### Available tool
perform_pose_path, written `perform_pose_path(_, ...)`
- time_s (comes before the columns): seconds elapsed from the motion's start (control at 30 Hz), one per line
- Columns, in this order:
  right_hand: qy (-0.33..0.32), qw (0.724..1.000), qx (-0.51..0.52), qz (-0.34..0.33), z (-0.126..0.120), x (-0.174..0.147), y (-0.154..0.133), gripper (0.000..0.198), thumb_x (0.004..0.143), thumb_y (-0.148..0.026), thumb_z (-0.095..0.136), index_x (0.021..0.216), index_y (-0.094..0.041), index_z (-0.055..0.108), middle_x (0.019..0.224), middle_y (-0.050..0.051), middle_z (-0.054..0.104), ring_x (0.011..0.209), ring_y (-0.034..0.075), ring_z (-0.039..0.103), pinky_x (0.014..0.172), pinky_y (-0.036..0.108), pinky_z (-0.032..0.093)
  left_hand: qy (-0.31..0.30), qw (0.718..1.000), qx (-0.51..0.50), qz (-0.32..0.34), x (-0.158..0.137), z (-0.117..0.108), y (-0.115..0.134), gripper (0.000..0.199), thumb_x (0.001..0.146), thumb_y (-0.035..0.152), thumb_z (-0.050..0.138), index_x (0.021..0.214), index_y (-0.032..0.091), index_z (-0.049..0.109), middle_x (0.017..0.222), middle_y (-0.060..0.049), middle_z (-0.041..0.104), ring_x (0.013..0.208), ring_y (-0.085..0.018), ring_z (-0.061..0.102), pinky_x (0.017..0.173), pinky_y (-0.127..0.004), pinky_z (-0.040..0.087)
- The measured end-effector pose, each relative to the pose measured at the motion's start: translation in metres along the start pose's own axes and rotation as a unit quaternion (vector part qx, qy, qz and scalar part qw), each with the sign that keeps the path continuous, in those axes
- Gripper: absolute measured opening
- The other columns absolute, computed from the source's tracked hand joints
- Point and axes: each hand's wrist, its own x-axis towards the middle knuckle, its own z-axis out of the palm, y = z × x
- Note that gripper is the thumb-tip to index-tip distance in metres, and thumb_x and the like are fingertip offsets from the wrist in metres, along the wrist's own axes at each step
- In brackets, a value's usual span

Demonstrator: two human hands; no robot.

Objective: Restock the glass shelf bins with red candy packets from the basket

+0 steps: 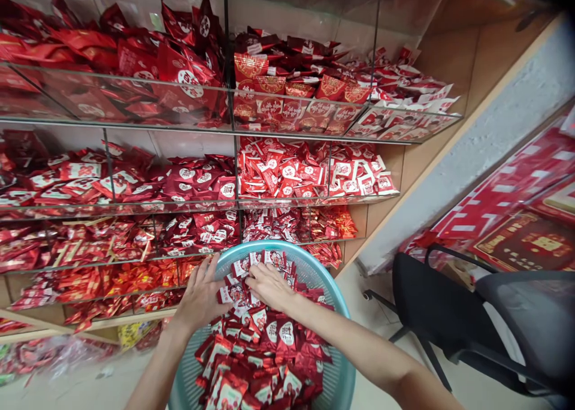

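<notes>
Red packets point(265, 350) fill a round teal basket point(335, 314) at the lower middle of the frame, heaped loosely from the near edge up to the far rim. Each packet is small and shiny, red or dark red, with a white label. Both hands sit on the top of this heap at the far side of the basket. The left hand point(200, 296) lies at the basket's left rim, fingers spread wide and pointing up the frame, its palm down at the edge of the pile. The right hand point(269, 285) lies flat over the packets just right of it, fingers stretched leftward and lightly fanned, pressing on the packets beneath; whether any packet is pinched under it cannot be told. The two hands are close together, nearly touching at the fingertips.

Above the basket, across the upper and left parts of the frame, glass shelves point(233, 125) divided into compartments hold more red packets in piles, sorted by kind. At the lower right stands a black chair point(431, 302), and behind it, at the right edge, lie red printed sheets point(521, 218).
</notes>
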Motion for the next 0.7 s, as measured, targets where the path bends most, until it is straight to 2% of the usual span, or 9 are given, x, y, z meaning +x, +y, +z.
perform_pose_path(0.33,0.009,1.0,-0.007,0.003,0.008,-0.005,0.006,0.007,0.085,-0.024,0.053,0.087,-0.018,0.055,0.092,0.004,0.052,0.086,0.017,0.046,0.075,0.031,0.038,0.023,1.0,0.011,0.002,0.0,0.006,0.003,0.027,0.068,0.042,0.063,0.085,0.021,0.069,0.153,-0.007,0.018,0.138,-0.034,0.015,0.109,-0.053,0.016)
perform_pose_path(0.7,0.013,1.0,-0.005,-0.002,0.009,-0.008,0.008,0.01,0.089,-0.025,0.045,0.088,-0.019,0.053,0.089,0.003,0.051,0.083,0.017,0.044,0.074,0.03,0.037,0.099,0.993,0.063,0.01,0.001,0.013,0.018,0.031,0.071,0.045,0.062,0.086,0.018,0.069,0.149,-0.012,0.026,0.136,-0.037,0.019,0.109,-0.051,0.019)
